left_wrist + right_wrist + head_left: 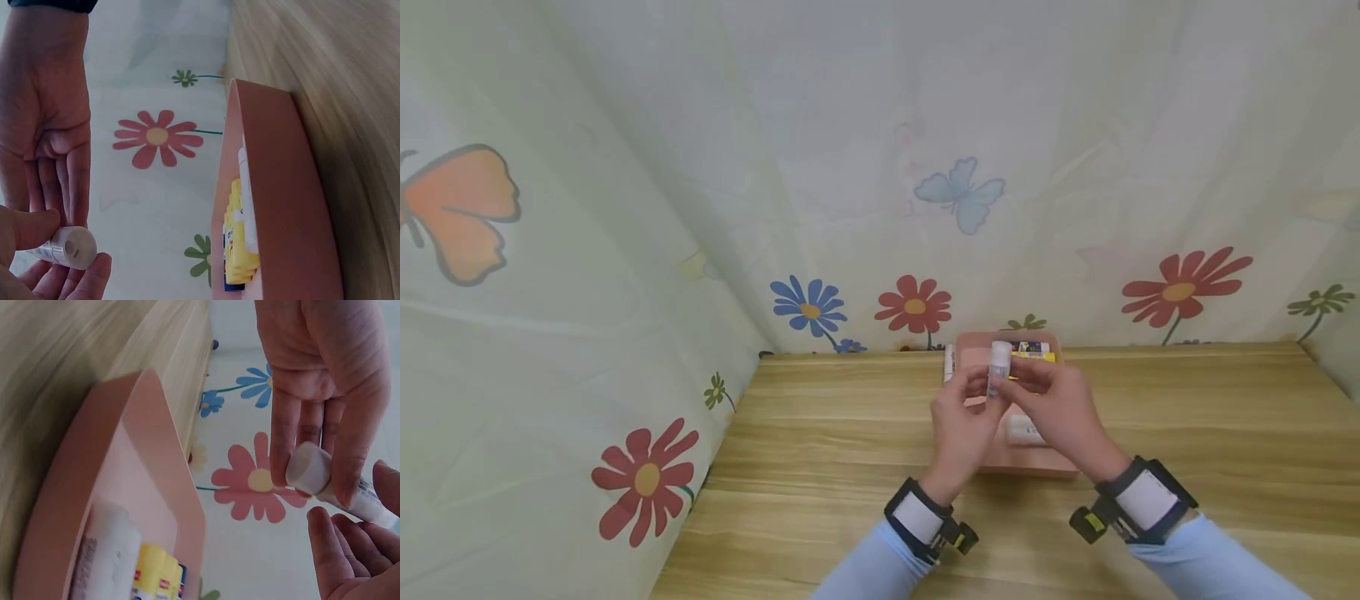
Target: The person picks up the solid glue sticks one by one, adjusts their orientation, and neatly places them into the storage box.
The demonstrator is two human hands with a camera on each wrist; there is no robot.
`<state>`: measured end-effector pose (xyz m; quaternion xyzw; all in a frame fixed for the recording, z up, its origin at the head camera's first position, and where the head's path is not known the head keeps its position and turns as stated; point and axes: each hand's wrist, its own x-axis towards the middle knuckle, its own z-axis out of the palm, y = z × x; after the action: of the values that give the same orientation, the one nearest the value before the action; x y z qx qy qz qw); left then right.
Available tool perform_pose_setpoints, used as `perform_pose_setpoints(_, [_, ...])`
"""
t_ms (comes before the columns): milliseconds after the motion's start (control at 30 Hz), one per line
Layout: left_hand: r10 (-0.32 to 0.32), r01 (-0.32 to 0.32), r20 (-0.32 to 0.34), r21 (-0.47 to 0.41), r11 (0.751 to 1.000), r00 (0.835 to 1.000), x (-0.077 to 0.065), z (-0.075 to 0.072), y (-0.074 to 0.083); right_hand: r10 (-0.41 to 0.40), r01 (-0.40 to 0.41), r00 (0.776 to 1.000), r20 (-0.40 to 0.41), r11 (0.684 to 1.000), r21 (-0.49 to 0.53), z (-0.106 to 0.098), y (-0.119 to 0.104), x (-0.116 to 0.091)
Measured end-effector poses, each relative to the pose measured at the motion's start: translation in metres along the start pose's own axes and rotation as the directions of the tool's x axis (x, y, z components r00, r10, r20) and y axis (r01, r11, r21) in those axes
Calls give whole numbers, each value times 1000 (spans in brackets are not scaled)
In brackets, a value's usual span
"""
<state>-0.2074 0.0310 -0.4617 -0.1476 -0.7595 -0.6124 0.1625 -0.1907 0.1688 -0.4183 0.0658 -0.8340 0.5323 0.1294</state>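
Observation:
A white glue stick (pixel 1001 357) with a printed label is held over a pink box (pixel 1030 468). My left hand (pixel 964 433) pinches it; in the right wrist view the thumb lies across the tube, with fingers behind. The right hand (pixel 1066 412) holds it from the other side, thumb against the tube. One pale round end (pixel 80 247) points toward the left wrist camera. Inside the box lie yellow glue sticks (pixel 236 247) and a white tube (pixel 1024 430), the latter near the front, partly covered by the right hand.
Another white object (pixel 949 361) stands at the box's left back side. The box sits on a wood-grain table (pixel 835 450), near its back edge. A curtain (pixel 820 183) printed with flowers and butterflies hangs behind and to the left.

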Motion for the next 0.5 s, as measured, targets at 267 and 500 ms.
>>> perform_pose_setpoints(267, [29,-30,29,25,999,999,-4,3,-5,69,-70,997,23,998,5,1,7,-2])
perform_pose_setpoints(500, [22,-23,48,23,999,999,-5,1,-7,72,-71,997,14,997,-26,1,11,-3])
